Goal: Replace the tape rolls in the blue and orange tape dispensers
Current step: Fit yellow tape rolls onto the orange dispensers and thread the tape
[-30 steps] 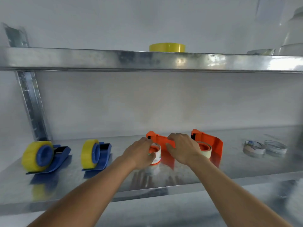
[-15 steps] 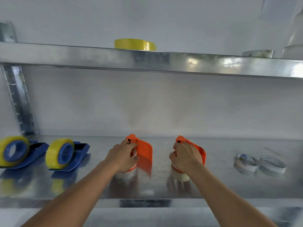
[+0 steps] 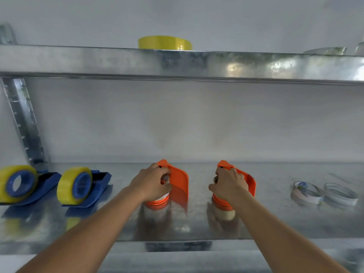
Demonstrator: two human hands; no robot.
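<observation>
Two orange tape dispensers stand on the lower metal shelf (image 3: 275, 223). My left hand (image 3: 151, 183) grips the left orange dispenser (image 3: 178, 182), fingers curled over its roll. My right hand (image 3: 229, 184) grips the right orange dispenser (image 3: 248, 181), whose pale roll (image 3: 226, 213) shows below the hand. At the far left stand two blue dispensers (image 3: 94, 186) (image 3: 42, 183), each loaded with a yellow tape roll (image 3: 68, 184) (image 3: 11, 174).
Two thin, nearly used-up tape rolls (image 3: 306, 193) (image 3: 340, 197) lie flat at the right of the lower shelf. A yellow tape roll (image 3: 164, 42) lies on the upper shelf (image 3: 78, 60). A perforated metal upright (image 3: 23, 123) stands at the left.
My hands moved apart from the one dispenser: the left now grips the left orange dispenser, the right grips the right one. The view shifted right and a little upward.
</observation>
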